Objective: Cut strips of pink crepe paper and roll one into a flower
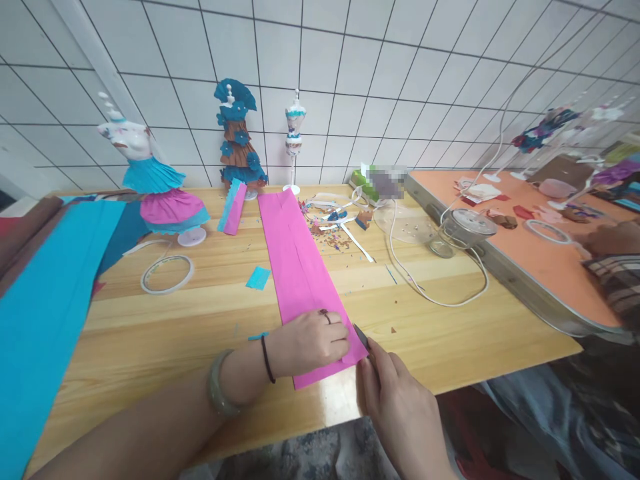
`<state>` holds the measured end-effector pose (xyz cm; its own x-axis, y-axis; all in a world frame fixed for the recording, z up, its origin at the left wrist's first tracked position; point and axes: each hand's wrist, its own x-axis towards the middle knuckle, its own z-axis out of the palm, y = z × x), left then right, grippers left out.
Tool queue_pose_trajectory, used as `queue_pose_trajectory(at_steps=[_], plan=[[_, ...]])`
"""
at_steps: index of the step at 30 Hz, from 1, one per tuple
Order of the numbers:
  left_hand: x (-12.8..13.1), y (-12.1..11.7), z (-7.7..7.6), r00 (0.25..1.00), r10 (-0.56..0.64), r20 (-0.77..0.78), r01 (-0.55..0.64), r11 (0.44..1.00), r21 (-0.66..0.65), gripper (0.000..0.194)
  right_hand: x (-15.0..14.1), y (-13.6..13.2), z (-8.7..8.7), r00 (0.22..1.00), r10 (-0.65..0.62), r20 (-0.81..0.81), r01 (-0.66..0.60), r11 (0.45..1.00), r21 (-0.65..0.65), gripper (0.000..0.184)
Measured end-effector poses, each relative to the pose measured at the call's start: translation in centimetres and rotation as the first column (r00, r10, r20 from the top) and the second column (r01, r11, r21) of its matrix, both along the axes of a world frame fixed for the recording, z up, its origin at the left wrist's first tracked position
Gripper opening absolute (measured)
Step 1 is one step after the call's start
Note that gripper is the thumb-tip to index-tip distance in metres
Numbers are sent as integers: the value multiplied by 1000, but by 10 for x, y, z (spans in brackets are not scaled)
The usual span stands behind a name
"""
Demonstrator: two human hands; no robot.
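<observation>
A long strip of pink crepe paper (305, 267) lies lengthwise on the wooden table, its near end towards me. My left hand (313, 343), fingers curled, presses on that near end and grips it. At the paper's right edge, close to the near corner, my right hand (400, 393) holds a pair of scissors (361, 335). Only the dark blades show; the handles are hidden in the fingers. A small piece of blue paper (259, 278) lies left of the strip, and a thin blue scrap (259, 336) is beside my left wrist.
Paper-dressed mannequins (170, 180) stand at the back left. Blue crepe paper (60, 300) covers the left side, near a tape roll (167, 274). Scraps (337, 230), a glass jar (470, 227) and a white cable (445, 303) lie right. A co-worker's hand (613, 230) is over the orange table (590, 280).
</observation>
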<state>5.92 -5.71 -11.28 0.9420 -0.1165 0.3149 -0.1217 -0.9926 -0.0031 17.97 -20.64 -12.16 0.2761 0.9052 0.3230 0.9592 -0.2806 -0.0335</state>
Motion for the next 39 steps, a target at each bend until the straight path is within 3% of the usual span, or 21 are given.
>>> queue_pose_trajectory(at_steps=[20, 39], plan=[[0, -1, 1, 1000, 12, 16, -12, 1000, -10, 19, 3, -1, -6, 997, 38, 62, -43, 996, 75, 40], [0, 0, 0, 1000, 9, 22, -10, 1000, 29, 21, 4, 7, -4, 997, 20, 74, -18, 1000, -26, 31]])
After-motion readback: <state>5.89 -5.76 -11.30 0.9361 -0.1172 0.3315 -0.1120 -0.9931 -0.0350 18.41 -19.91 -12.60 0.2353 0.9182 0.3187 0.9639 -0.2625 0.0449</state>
